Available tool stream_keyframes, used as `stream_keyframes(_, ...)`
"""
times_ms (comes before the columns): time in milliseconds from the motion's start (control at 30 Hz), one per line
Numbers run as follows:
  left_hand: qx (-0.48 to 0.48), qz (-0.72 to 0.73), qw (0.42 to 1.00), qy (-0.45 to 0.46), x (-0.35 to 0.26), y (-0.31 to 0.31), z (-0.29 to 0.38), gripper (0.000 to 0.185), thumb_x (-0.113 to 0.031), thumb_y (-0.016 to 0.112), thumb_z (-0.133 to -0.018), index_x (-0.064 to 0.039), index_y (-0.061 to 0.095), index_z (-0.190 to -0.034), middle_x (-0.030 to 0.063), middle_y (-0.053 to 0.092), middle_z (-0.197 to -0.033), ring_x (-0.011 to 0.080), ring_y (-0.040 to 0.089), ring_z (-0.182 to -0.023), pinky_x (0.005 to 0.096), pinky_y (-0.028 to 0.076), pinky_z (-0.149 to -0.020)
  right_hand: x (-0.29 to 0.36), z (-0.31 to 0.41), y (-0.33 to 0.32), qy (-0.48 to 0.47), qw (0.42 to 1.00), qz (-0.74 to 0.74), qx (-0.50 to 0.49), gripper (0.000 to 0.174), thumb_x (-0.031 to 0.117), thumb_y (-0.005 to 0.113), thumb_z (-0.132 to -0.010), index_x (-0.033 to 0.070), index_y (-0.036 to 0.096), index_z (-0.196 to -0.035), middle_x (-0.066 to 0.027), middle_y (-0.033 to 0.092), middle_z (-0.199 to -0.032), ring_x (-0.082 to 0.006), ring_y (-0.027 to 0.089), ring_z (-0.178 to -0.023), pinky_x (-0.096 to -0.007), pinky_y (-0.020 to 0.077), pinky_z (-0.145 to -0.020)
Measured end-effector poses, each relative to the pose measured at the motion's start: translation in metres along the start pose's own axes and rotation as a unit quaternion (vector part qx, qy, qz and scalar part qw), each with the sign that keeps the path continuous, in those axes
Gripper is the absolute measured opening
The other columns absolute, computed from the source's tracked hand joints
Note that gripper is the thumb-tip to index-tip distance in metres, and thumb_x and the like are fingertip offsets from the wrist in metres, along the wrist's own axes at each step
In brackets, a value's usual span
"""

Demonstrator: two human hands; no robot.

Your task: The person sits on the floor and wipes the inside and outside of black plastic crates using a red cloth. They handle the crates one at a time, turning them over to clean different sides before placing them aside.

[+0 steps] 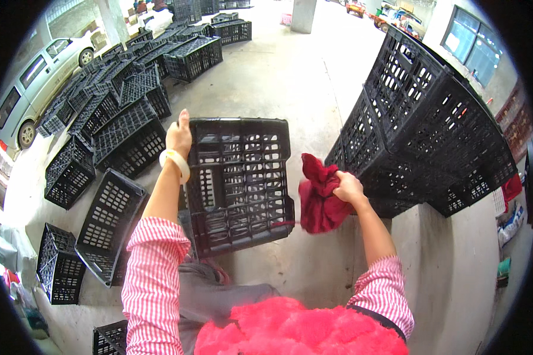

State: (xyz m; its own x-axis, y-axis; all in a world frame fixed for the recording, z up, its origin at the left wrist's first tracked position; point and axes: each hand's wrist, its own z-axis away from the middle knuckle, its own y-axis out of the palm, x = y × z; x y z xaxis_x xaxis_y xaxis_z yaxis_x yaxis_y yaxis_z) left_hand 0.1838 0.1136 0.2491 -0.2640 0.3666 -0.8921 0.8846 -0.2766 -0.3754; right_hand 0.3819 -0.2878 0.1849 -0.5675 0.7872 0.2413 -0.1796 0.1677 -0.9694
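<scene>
A black plastic crate [240, 182] with slotted walls is held up in front of me, tilted. My left hand [178, 136] grips its left side near the top corner, thumb upward; the fingers are mostly hidden behind the wall. To the right of this crate, my right hand [350, 188] clutches a bunched dark red cloth [322, 204], slightly blurred and apart from the crate. Just beyond the right hand rises a tall stack of black plastic crates [408, 120].
Many black crates [124, 128] stand on the concrete floor [275, 66] to the left. An open crate [109, 222] leans closer to me. A van [49, 75] is parked at far left. A concrete ledge [462, 253] lies at right, and a pillar [304, 15] stands ahead.
</scene>
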Motion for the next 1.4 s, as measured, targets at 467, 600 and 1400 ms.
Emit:
stream_keyframes(467,-0.073,0.021,0.997,-0.033,-0.015,-0.012,0.047,0.071,-0.057,0.060,-0.078,0.012,0.054,-0.092,0.0286,0.060,-0.086,0.0377,0.060,-0.086,0.0380,0.044,-0.079,0.166,-0.085,-0.181,-0.233,0.862,-0.311,-0.326,0.091,0.037,0.071,-0.067,-0.007,0.027,-0.134,-0.0275,0.048,-0.124,-0.0343,0.048,-0.116,-0.0335,0.0366,-0.099)
stream_keyframes(600,-0.106,-0.013,0.994,-0.036,-0.024,-0.012,0.056,0.062,-0.048,0.061,-0.082,0.012,0.054,-0.092,0.0280,0.060,-0.085,0.0364,0.060,-0.083,0.0378,0.045,-0.076,0.173,-0.095,-0.120,-0.179,0.920,-0.336,-0.088,0.104,0.049,0.072,-0.065,-0.007,0.022,-0.136,-0.0276,0.034,-0.136,-0.0348,0.034,-0.128,-0.0363,0.0307,-0.105)
stream_keyframes(1400,-0.089,0.188,0.970,-0.127,-0.003,-0.021,0.023,0.069,-0.033,0.066,-0.081,0.020,0.039,-0.117,0.0314,0.051,-0.114,0.0315,0.050,-0.110,0.0353,0.035,-0.096,0.050,0.124,0.057,-0.115,0.947,-0.068,0.293,0.051,0.028,0.070,-0.059,0.001,0.060,-0.101,-0.0230,0.062,-0.095,-0.0373,0.059,-0.093,-0.0422,0.0472,-0.082)
